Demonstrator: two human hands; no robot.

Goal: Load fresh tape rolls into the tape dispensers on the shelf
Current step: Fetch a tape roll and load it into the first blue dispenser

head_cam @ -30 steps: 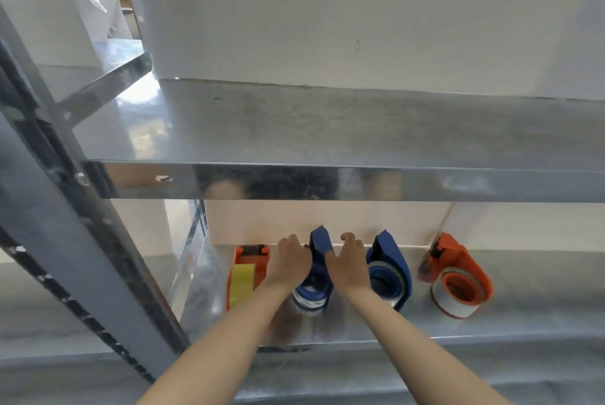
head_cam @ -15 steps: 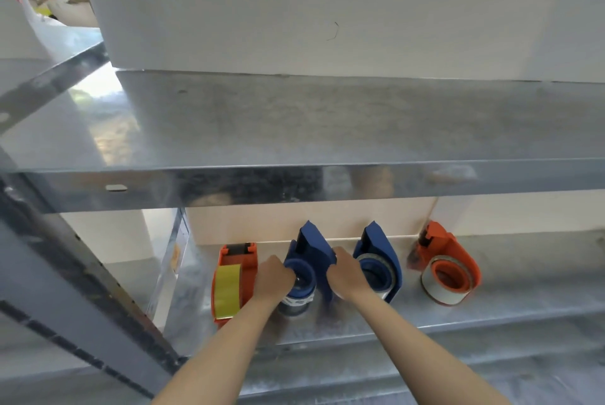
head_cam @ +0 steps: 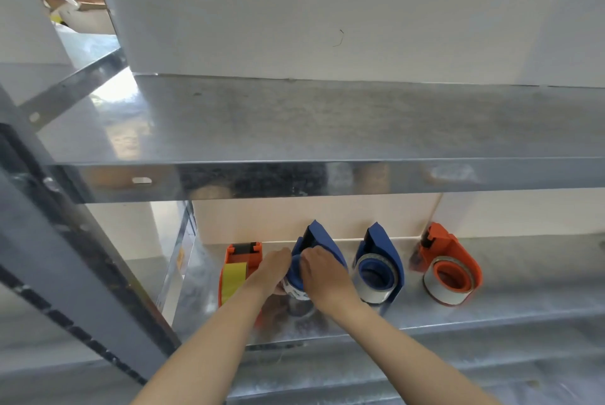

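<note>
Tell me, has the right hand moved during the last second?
Yes. The right hand has shifted left, away from the right blue dispenser, onto the front of the left blue dispenser.

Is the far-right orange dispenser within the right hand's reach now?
Probably yes: the right hand grips the blue dispenser two places left of the far-right orange dispenser, and the shelf front is open.

blue dispenser (head_cam: 322, 241): second from left, upright | white tape roll (head_cam: 293, 292): around its hub, partly hidden
</note>
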